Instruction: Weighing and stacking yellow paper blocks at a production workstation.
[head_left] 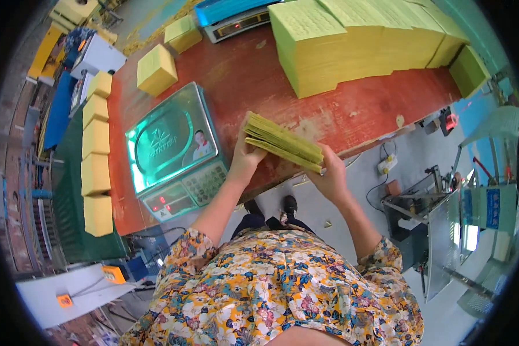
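Between my two hands I hold a stack of thin yellow paper sheets (284, 141), tilted over the near edge of the table. My left hand (247, 157) grips its left end, and my right hand (330, 172) grips the right end. A gap shows between layers of the stack toward the left. Left of my left hand sits a digital weighing scale (173, 138) with a shiny flat pan, a keypad and a lit red display. Nothing lies on its pan. My fingers under the stack are partly hidden.
The red wooden table (236, 75) carries a long row of yellow paper stacks (323, 57) at the back right. A yellow paper block (157, 70) stands behind the scale, and several more blocks (96, 138) line the left edge. A second scale (236, 26) is at the back. Metal machinery (421, 213) stands at right.
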Tool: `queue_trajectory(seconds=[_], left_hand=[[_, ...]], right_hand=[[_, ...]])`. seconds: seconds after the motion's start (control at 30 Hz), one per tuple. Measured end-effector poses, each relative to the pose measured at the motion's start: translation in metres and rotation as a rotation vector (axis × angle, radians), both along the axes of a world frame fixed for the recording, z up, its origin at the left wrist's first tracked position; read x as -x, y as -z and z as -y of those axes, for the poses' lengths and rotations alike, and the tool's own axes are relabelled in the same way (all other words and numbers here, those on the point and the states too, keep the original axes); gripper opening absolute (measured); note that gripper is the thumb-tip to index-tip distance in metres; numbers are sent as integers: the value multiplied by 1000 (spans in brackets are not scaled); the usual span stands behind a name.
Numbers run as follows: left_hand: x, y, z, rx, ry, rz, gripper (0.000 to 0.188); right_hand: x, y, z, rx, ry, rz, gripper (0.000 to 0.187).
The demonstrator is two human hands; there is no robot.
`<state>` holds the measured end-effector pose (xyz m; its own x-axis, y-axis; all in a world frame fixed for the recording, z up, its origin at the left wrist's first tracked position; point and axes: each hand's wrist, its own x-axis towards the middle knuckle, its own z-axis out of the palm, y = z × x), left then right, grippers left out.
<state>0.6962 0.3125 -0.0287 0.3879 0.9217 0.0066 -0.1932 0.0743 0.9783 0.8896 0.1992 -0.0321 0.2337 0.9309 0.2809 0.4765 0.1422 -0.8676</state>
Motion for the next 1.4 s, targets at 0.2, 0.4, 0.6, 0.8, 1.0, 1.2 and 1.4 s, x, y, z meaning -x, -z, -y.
queue_trajectory(seconds=[0.2,0.4,0.6,0.8,1.0,1.2,1.4], left_hand=[[5,25,-3,37,27,73,83],[-6,23,3,101,40,120,78],[-5,31,0,104,55,95,65],[-10,43,0,43,-72,36,48],[-16,35,-9,40,-57,-7,58],[-18,44,-2,-89,-286,-72,61],[-14,3,40,-9,-305,-275,44]], right_hand=[[0,19,-7,116,-42,-204,68],[11,39,-15,45,-4,-415,79],[10,34,-18,15,-13,-436,78],[5,33,-9,68,-65,-561,63],[18,18,-8,-27,-12,-470,52],[38,30,3,31,45,-284,72],[20,-12,8,2,-115,-192,80]])
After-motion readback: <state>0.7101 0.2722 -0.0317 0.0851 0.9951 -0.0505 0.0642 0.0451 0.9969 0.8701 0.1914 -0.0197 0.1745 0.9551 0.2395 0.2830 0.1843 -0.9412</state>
